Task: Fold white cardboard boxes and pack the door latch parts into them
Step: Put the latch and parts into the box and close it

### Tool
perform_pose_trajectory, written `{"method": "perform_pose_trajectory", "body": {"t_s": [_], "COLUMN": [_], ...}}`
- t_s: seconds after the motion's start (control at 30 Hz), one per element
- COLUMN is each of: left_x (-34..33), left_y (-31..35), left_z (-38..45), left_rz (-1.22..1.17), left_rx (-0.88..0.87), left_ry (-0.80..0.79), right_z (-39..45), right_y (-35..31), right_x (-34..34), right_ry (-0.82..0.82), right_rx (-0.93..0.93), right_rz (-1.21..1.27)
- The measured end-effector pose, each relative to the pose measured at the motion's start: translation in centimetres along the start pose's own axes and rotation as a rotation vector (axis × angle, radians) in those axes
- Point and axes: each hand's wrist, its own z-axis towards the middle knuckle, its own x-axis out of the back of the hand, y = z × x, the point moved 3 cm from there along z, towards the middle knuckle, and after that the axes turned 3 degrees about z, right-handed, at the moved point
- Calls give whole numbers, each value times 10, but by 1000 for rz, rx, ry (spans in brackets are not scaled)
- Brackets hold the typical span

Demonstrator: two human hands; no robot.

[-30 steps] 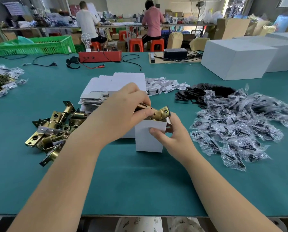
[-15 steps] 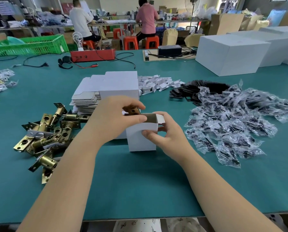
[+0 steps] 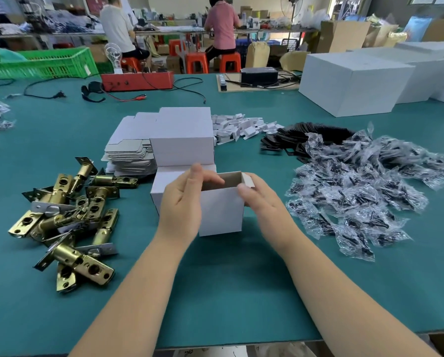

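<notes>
Head view: your left hand [image 3: 182, 202] and right hand [image 3: 262, 202] flank the upright open box [image 3: 220, 212] — fingers loose, right thumb on rim; latch pile [image 3: 68, 217] lies left — left hand nearer.

Left hand [image 3: 181, 202] and right hand [image 3: 263, 199] flanking open white box [image 3: 222, 212], brass latches [image 3: 68, 217] left
</notes>
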Motion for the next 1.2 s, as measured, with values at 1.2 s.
{"method": "perform_pose_trajectory", "body": {"t_s": [1.2], "left_x": [-6], "left_y": [-19], "left_z": [4], "left_rz": [127], "left_rx": [-254], "left_ry": [-6], "right_z": [224], "right_y": [66], "right_x": [61], "right_ry": [180], "right_rx": [-291], "right_rz": [-1131]}}
